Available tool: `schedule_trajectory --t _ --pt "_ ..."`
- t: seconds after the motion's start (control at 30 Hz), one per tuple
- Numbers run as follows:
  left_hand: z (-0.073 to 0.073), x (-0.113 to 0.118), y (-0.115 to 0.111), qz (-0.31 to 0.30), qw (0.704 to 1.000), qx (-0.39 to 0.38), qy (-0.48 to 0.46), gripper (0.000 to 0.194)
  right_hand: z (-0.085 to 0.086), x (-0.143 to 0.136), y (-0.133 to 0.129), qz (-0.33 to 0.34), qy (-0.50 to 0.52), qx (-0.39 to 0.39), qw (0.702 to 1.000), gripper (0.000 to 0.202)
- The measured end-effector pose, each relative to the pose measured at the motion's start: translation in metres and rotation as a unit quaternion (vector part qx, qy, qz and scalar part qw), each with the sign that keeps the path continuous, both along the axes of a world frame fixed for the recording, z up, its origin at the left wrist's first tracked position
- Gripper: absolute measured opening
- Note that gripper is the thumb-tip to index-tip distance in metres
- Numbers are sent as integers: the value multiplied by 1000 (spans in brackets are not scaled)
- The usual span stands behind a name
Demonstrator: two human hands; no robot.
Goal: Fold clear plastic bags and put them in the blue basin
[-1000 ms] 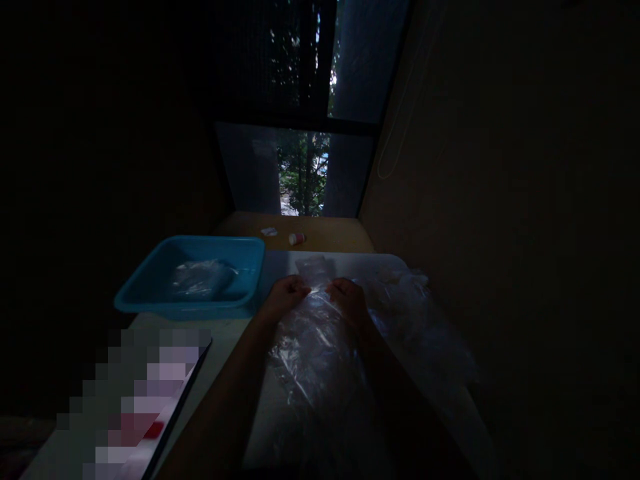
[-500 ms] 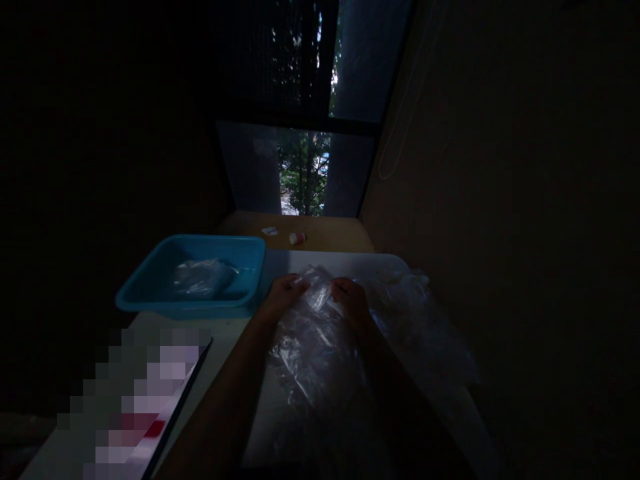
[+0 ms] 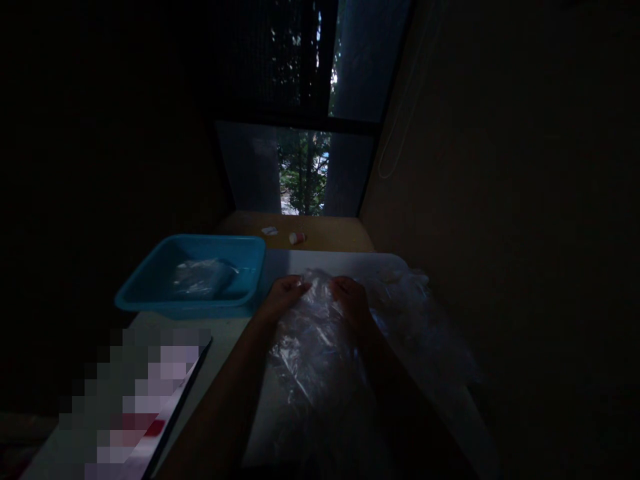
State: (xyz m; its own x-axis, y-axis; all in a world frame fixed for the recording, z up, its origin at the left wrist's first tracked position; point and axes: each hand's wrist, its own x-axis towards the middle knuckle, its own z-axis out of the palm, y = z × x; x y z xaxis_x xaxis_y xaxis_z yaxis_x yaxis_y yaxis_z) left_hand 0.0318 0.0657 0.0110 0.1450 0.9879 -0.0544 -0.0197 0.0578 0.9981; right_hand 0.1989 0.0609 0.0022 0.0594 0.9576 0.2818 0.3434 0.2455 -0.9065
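Both my hands grip the top edge of a clear plastic bag (image 3: 315, 340) that spreads over the white table in front of me. My left hand (image 3: 287, 297) pinches it on the left, thumb pointing inward. Opposite, my right hand (image 3: 350, 297) is closed on its right side, with a short stretch of crinkled plastic between them. More clear plastic (image 3: 425, 327) lies heaped beyond my right forearm. Dim light hides the fingertips and whether anything is inside the bag.
A blue basin (image 3: 240, 305) with a clear plastic-wrapped bundle (image 3: 203, 277) stands at left. Nearer me lies a dark-edged, blurred-out screen or sheet (image 3: 155, 407). A small red-and-white container (image 3: 297, 238) and a scrap of paper (image 3: 269, 231) rest on the window ledge (image 3: 330, 233).
The plastic between my hands has shifted: its raised, folded top edge now sits slightly lower and looks more crumpled. My hands have barely moved.
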Motion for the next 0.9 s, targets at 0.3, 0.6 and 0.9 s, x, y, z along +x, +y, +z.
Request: schedule_trajectory --t 0.3,0.6,0.9 --pt "1 3 2 30 999 9 -33 33 -1 -1 -1 22 -15 1 1000 21" --pt "-2 1 4 40 998 37 -25 28 1 -2 -1 3 18 -11 1000 21" --pt "-2 2 4 43 999 32 -13 29 4 -2 -2 -4 -9 7 1000 24"
